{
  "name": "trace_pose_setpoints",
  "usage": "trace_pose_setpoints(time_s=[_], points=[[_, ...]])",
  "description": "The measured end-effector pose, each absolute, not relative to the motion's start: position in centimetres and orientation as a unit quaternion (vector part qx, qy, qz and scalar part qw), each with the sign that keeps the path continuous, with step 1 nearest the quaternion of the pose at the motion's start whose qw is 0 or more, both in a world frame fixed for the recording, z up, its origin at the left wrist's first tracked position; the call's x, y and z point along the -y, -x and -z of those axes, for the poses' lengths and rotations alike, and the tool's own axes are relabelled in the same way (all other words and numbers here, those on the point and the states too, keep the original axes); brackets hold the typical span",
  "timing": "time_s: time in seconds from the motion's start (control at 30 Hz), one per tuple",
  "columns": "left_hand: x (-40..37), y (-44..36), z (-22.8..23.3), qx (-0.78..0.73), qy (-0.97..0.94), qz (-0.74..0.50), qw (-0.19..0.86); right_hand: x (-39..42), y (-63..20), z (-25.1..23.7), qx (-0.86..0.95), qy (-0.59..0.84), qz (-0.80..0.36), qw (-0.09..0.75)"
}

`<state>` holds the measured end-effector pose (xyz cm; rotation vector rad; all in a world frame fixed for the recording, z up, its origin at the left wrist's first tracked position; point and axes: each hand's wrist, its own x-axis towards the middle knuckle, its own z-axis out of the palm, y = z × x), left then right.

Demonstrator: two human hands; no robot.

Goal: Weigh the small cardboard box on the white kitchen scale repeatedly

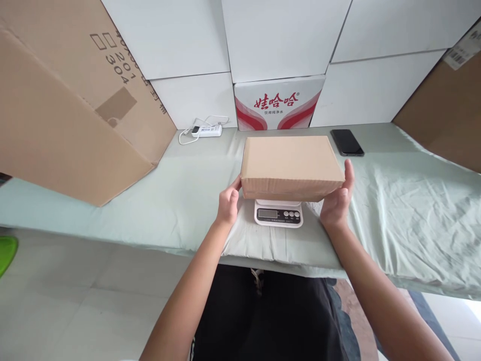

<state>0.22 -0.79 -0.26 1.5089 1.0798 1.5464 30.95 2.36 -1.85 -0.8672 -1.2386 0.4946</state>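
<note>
A closed brown cardboard box [293, 158] is over a white digital kitchen scale [278, 214], covering its weighing plate. Only the scale's front, with a grey display and several round buttons, shows below the box. At the box's left end is my left hand [228, 204], its fingers partly hidden behind the side. My right hand [338, 200] supports the right end near the lower corner, thumb and fingers against the cardboard. Whether the box rests fully on the scale or is partly carried by my hands, I cannot tell.
Behind lie a black phone [347, 143] and a white power strip with a cable [206, 131]. A red-and-white carton [278, 104] stands against white boxes [278, 40]. Large cardboard boxes flank the cloth-covered table [188, 200], one on the left [75, 125], another on the right [443, 110].
</note>
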Motion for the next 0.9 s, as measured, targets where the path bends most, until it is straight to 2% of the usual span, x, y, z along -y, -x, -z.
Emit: trace_pose_setpoints(time_s=[0.4, 0.57, 0.77, 0.9], points=[[0.6, -0.2, 0.4, -0.402, -0.561, -0.619, 0.375, -1.8, -30.9, 1.8, 0.585, 0.384, -0.189, 0.689], [-0.1, 0.0, 1.2, -0.406, -0.506, -0.663, 0.373, -2.1, -30.3, 1.7, 0.536, 0.392, -0.205, 0.719], [-0.2, 0.0, 1.2, -0.433, -0.484, -0.658, 0.382, -3.2, -30.3, 0.8, 0.416, 0.385, -0.268, 0.779], [-0.2, -0.1, 1.0, -0.464, -0.489, -0.641, 0.367, -3.9, -30.5, 0.8, 0.342, 0.408, -0.309, 0.788]])
